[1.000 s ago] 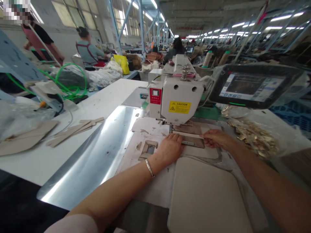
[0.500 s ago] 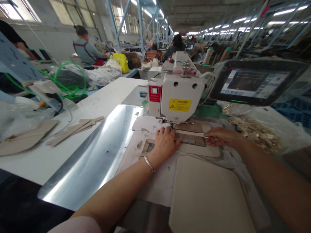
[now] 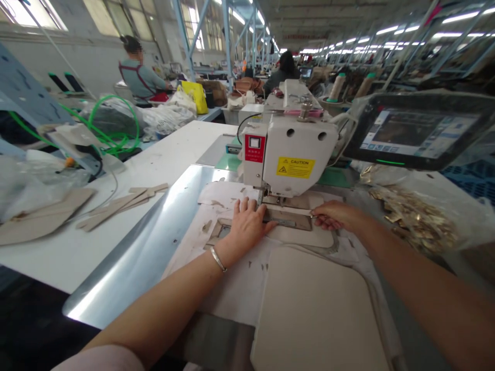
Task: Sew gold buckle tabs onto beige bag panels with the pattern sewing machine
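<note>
My left hand point(image 3: 244, 225) lies flat, fingers spread, on the pale template sheet point(image 3: 201, 242) just left of the sewing machine head point(image 3: 296, 157). Its fingertips touch the brown leather piece point(image 3: 288, 221) under the needle. My right hand point(image 3: 335, 215) pinches the right end of a thin beige strip point(image 3: 301, 210) laid across that piece. A large beige panel point(image 3: 317, 314) lies in front of me, below both hands.
A touchscreen point(image 3: 419, 131) hangs at the right above a plastic bag of gold metal parts point(image 3: 413, 221). Beige leather strips point(image 3: 116, 203) and a beige panel point(image 3: 38, 219) lie on the white table at the left. Green hose point(image 3: 112, 136) and other workers point(image 3: 139, 77) are behind.
My left hand has slid left and upward along the brown piece, its fingers spreading. The right hand keeps its pinch on the strip. The view has shifted a little.
</note>
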`<state>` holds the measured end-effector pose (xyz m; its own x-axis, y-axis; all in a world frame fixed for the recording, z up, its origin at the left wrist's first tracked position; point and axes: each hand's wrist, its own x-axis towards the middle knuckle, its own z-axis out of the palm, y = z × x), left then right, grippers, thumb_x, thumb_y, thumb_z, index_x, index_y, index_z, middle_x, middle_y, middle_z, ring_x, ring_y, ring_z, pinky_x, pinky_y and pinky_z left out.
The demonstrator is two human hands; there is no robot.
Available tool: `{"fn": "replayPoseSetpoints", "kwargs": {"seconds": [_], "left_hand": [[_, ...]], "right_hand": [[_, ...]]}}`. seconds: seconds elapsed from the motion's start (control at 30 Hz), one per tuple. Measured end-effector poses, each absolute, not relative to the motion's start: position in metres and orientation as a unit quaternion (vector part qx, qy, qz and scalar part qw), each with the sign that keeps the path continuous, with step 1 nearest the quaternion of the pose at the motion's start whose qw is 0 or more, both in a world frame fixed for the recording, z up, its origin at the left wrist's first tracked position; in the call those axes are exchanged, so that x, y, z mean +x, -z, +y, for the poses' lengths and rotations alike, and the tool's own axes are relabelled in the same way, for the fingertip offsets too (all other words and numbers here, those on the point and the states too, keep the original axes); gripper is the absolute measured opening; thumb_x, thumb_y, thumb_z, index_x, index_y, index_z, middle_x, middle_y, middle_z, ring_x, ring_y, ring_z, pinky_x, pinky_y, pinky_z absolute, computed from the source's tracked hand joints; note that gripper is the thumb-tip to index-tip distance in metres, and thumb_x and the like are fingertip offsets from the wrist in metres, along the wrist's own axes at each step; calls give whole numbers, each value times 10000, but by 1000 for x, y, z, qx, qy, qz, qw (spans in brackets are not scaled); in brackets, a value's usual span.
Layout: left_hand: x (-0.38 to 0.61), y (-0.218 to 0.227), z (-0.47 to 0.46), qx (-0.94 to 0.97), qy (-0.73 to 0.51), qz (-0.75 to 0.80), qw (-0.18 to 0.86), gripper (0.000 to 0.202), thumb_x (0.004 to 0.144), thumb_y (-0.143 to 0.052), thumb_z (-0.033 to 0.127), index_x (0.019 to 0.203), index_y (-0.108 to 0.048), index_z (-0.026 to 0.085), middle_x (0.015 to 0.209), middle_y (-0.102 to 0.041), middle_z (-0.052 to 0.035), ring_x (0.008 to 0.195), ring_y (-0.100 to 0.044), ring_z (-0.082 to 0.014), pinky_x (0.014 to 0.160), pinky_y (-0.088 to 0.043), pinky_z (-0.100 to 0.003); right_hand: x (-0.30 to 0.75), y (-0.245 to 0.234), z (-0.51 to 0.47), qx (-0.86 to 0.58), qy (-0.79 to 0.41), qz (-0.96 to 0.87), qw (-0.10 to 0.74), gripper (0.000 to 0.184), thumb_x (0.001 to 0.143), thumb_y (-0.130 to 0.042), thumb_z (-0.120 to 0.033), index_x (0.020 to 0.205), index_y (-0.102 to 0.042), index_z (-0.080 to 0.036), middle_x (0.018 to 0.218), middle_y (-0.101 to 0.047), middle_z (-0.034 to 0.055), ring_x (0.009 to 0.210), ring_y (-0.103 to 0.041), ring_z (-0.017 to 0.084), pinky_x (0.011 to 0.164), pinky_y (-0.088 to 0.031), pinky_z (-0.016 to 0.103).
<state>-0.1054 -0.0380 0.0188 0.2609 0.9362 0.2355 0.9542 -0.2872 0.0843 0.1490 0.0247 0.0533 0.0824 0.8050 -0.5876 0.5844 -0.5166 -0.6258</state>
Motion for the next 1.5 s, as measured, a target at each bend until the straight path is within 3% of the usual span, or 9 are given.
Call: {"fn": "replayPoseSetpoints", "kwargs": {"seconds": [0.63,0.97,1.23,1.5], "left_hand": [[-164,-20,-26,-771,103,-628,31,490,924,-545,601,1201,-625,205,1239,-599,-146,1380,-361,-419,1152,-216,-661],[-128,-28,-27,-791,99,-604,6,490,948,-509,592,1193,-637,187,1264,-600,-145,1385,-379,-395,1160,-212,-652],[-115,-25,-40,-817,120,-564,-26,435,970,-509,520,1290,-585,235,1292,-591,-110,1369,-394,-350,1166,-159,-685],[-91,-28,-47,-837,100,-536,-48,460,983,-494,501,1371,-557,263,1315,-581,-111,1359,-404,-347,1163,-146,-702]], "right_hand": [[80,-52,42,-714,-523,-450,117,174,951,-587,-179,787,-587,-120,544,-624,5,398,-547,74,404,-422,164],[122,-55,37,-730,-507,-439,132,108,881,-674,-186,839,-583,-143,614,-646,13,457,-591,100,442,-455,179],[153,-56,29,-742,-485,-435,154,121,933,-590,-182,824,-583,-130,672,-652,69,544,-591,131,519,-438,222],[182,-60,18,-760,-468,-421,165,113,953,-574,-183,850,-571,-136,664,-629,28,507,-574,96,518,-430,203]]}}
